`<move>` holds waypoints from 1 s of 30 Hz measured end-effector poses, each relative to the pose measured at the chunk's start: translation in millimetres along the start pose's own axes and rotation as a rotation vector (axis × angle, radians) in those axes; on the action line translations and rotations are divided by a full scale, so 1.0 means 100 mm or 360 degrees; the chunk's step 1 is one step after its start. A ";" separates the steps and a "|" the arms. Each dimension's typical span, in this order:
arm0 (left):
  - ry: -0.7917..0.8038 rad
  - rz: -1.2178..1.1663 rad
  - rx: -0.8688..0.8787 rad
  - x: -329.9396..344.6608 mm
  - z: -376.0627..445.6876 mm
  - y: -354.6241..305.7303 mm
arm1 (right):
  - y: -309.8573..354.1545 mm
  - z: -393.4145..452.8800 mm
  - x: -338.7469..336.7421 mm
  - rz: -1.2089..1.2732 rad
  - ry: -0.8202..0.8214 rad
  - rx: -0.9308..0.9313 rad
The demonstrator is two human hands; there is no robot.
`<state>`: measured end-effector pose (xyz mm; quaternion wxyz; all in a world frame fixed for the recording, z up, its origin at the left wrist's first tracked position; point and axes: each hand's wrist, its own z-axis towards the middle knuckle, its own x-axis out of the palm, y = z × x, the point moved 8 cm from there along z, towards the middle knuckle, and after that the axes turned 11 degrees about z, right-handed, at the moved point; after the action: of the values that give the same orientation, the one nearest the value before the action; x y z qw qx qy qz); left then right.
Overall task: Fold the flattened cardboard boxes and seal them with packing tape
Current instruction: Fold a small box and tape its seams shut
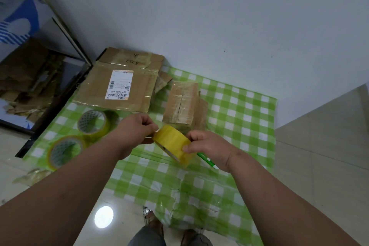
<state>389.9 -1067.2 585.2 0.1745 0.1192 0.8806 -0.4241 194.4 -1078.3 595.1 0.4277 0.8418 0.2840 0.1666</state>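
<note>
Right hand (pixel 207 146) grips tape roll (pixel 173 144) | left hand (pixel 137 128) pinches its free end | advice — peel slowly, keep strip taut — toward folded box (pixel 182 104)

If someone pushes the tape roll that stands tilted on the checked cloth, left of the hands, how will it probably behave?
The tilted tape roll would probably roll or topple flat, since it is round and leans on its edge. It looks stiff, with a cardboard core. The second roll beside it may stop it quickly.

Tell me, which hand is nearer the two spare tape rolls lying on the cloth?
Left. The left hand is just right of the spare tape rolls; the right hand is farther right, beyond the held tape roll.
</note>
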 end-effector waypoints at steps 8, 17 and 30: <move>-0.0014 -0.0331 0.0050 -0.05 0.09 -0.16 | 0.39 -0.03 -0.22 -0.0007 -0.0109 -0.0221; -0.0027 -0.0505 0.0054 -0.06 0.21 -0.17 | 0.56 -0.14 -0.47 -0.0129 -0.0122 -0.0203; -0.0209 -0.0571 -0.0103 -0.07 0.51 0.09 | 0.58 -0.01 -1.03 -0.0608 -0.0457 -0.0167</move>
<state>409.7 -1102.6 552.1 0.1569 -0.0735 0.8876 -0.4268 132.5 -1169.4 639.2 0.5306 0.7646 0.3651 -0.0241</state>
